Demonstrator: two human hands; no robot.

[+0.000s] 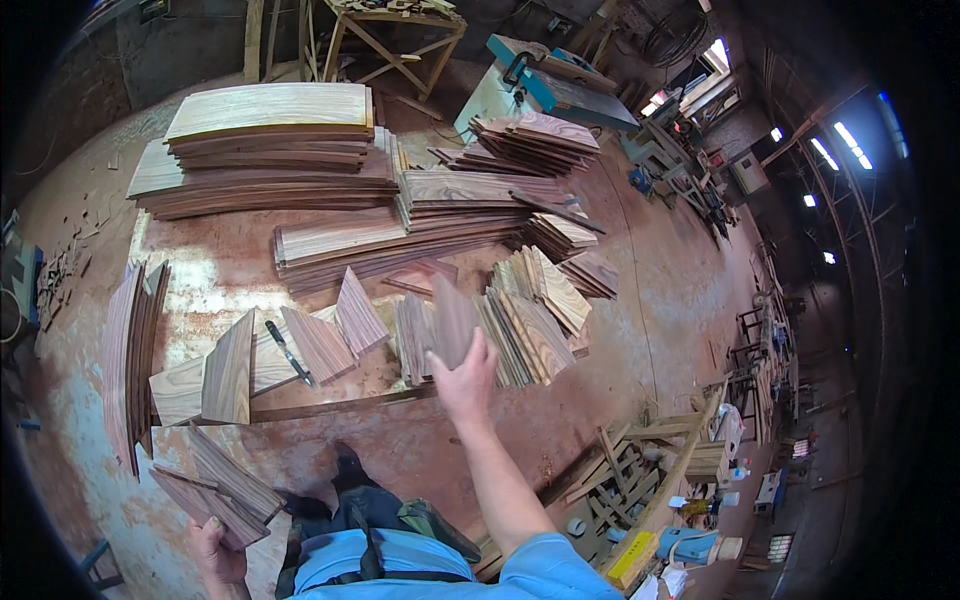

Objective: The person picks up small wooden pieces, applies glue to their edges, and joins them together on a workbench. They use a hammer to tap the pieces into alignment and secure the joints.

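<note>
My right hand (466,384) is closed round a short brown wooden board (456,318), which is blurred by motion. It is above a row of small boards standing on edge (522,330). At the lower left, my left hand (212,556) grips a few dark wooden boards (215,505) by their near end, fingers mostly hidden beneath. Between the hands, angled-cut boards (228,370) lie and lean on the worktable (330,405). A slim dark tool with a pale section (288,352) rests among them; its kind is unclear.
Stacks of long planks (270,115) fill the table's far side. Upright boards (128,350) stand at its left edge. A teal machine (560,85) and a wooden stand (395,45) are behind. Timber scraps (620,470) and a bench with bottles lie to the right.
</note>
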